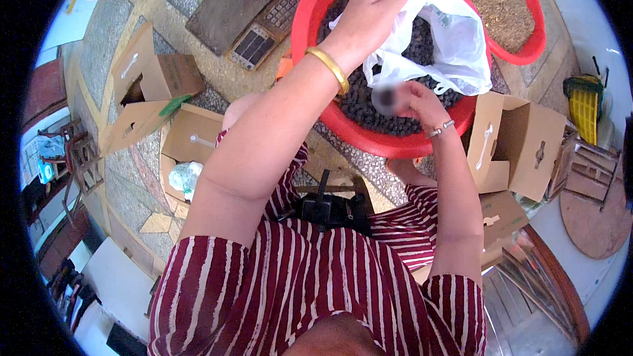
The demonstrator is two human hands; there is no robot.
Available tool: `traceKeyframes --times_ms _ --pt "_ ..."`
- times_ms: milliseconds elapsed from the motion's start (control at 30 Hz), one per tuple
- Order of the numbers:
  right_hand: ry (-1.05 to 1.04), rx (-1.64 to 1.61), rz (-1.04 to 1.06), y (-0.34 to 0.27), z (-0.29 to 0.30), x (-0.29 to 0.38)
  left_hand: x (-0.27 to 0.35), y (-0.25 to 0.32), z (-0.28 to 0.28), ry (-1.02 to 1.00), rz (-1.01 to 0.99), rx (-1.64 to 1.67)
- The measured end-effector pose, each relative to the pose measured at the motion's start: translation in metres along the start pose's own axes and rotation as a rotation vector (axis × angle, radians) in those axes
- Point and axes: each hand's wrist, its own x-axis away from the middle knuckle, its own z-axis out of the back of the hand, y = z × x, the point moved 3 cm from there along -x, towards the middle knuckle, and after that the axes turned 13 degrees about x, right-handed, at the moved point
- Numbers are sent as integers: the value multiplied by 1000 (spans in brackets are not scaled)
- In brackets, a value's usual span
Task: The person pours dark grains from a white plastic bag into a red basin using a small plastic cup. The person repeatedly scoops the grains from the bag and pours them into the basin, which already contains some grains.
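A red plastic basin (381,144) of dark, lumpy granules (356,104) stands before me. My left hand (373,15), with a gold bangle at the wrist, grips the rim of a white plastic bag (460,34) over the basin. Dark granules show inside the bag's mouth. My right hand (423,101), wearing a silver bracelet, holds a small round container (386,100) just below the bag and above the granules. That container is blurred and looks dark in its middle; its exact kind is unclear.
A platform scale (237,7) with keypad lies beyond the basin's left side. A second red tub (536,34) holds brown grainy material. Open cardboard boxes (536,151) flank me on the right, with another carton (173,76) at left. A wooden stool (593,173) lies tipped at far right.
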Motion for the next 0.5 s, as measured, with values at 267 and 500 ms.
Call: traceKeyframes --times_ms 267,500 --pt "-142 -231 147 -57 9 59 -2 0 -6 25 76 45" --pt "74 -328 335 -88 25 72 8 4 -1 77 71 92"
